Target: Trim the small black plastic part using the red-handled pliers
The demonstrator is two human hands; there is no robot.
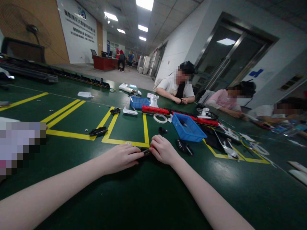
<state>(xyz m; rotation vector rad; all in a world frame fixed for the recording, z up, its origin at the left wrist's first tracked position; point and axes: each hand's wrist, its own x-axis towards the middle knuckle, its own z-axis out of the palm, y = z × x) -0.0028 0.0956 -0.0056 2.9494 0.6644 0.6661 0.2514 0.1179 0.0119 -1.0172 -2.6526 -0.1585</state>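
My left hand (pixel 124 157) and my right hand (pixel 163 149) meet over the green table (pixel 115 198). Between their fingertips is a small dark part (pixel 145 151), mostly covered, so its shape is unclear. Both hands have their fingers closed on it. Just beyond my right hand stands a short black cylinder (pixel 162 130). To its right lies a black curved piece (pixel 184 147). Left of my hands, a black part (pixel 98 131) rests by the yellow tape, and another black part (pixel 115 111) lies farther back.
A blue bin (pixel 188 127) stands beyond my right hand, with a tape roll (pixel 160 118) and a red strip (pixel 155 110) near it. Farther back is a smaller blue bin (pixel 139 102). Several people sit along the table's far right side. Loose parts and white scraps lie at right.
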